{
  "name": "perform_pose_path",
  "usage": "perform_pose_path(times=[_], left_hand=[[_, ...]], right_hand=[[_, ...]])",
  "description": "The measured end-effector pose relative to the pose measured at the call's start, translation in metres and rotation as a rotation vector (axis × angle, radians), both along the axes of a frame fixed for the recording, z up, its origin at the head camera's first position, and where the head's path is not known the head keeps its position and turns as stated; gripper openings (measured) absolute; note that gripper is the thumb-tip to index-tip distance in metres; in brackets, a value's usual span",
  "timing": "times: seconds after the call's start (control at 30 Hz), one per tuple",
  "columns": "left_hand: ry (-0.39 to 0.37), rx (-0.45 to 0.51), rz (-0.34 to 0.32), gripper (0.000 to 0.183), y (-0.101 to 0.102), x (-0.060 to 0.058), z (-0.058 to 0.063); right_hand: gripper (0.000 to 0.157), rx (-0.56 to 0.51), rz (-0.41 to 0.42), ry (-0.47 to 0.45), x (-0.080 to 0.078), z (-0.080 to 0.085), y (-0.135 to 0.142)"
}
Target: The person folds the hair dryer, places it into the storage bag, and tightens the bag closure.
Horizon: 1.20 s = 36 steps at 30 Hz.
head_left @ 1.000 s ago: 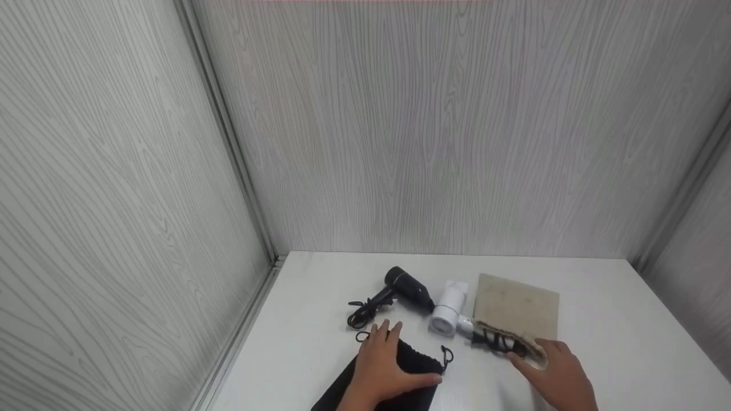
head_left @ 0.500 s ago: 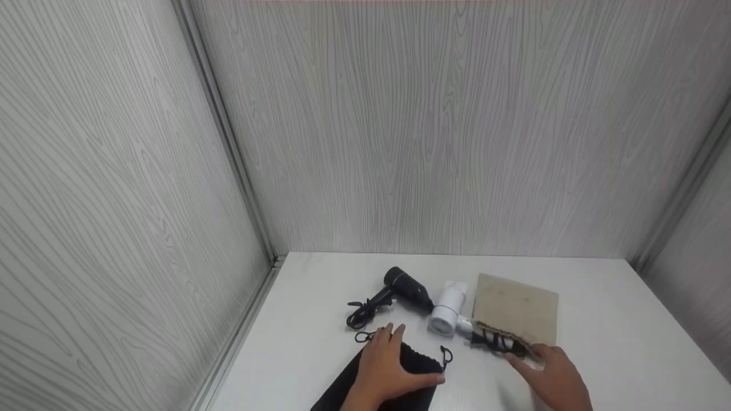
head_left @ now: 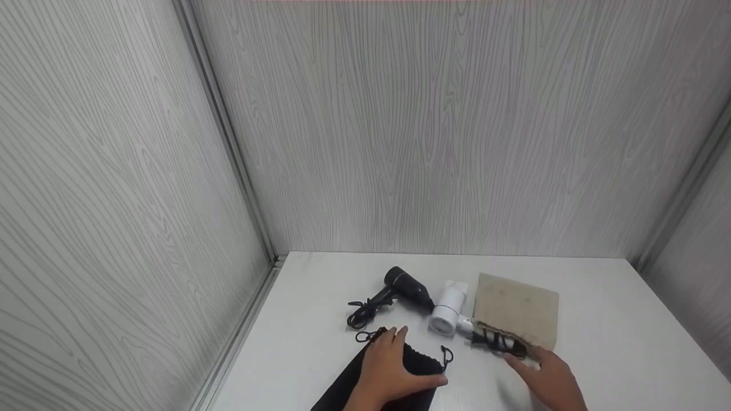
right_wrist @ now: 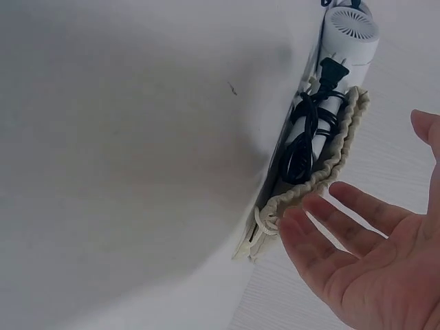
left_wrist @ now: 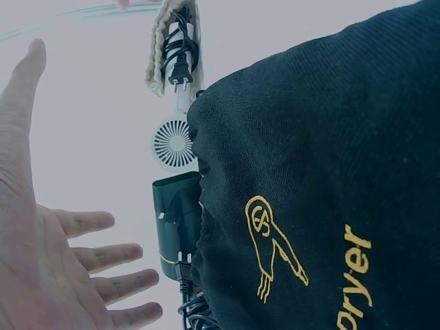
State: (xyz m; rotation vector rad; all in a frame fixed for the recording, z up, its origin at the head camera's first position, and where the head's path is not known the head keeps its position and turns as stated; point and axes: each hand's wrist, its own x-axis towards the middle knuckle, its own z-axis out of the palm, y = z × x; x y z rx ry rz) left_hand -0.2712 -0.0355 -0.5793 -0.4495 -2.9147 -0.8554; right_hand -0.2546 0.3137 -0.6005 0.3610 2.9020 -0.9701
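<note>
My left hand (head_left: pixel 385 371) lies spread over a black drawstring bag (head_left: pixel 420 362), thumb held out to the right. Yellow lettering and a yellow bird-like outline mark this bag (left_wrist: pixel 330 137) in the left wrist view. At the right, my right hand (head_left: pixel 548 377) has its fingertips at the near corner of a beige drawstring bag (head_left: pixel 517 302); its thumb stands apart in the right wrist view. A white hair dryer (head_left: pixel 449 308) has its handle and wrapped black cord (right_wrist: pixel 302 148) in the gathered mouth of the beige bag.
A black hair dryer (head_left: pixel 406 287) with its bundled cord (head_left: pixel 362 315) lies behind the black bag, its nozzle end close to the white dryer. Everything rests on a white table (head_left: pixel 605 319) with grey wood-grain panels (head_left: pixel 428 125) behind and at both sides.
Both hands have shifted only slightly: the left a little to the right and nearer the body, the right a little to the left. The bags and hair dryers have stayed in place.
</note>
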Motion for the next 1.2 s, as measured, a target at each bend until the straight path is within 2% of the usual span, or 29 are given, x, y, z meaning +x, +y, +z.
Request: perform_pose_path(times=[0.37, 0.63, 0.93, 1.2], left_hand=[[0.002, 0.038, 0.004, 0.138, -0.002, 0.001, 0.011], [-0.079, 0.095, -0.022, 0.133, 0.001, 0.002, 0.018], [-0.088, 0.132, -0.015, 0.132, 0.004, 0.0, 0.02], [-0.169, 0.271, -0.045, 0.121, 0.007, 0.002, 0.022]], right_hand=[[0.104, -0.035, -0.008, 0.021, -0.002, -0.004, -0.005], [0.102, -0.027, -0.006, 0.009, -0.002, -0.003, -0.006], [0.103, -0.085, -0.025, -0.015, -0.004, -0.007, -0.002], [0.102, -0.143, -0.049, -0.014, -0.006, -0.011, -0.001]])
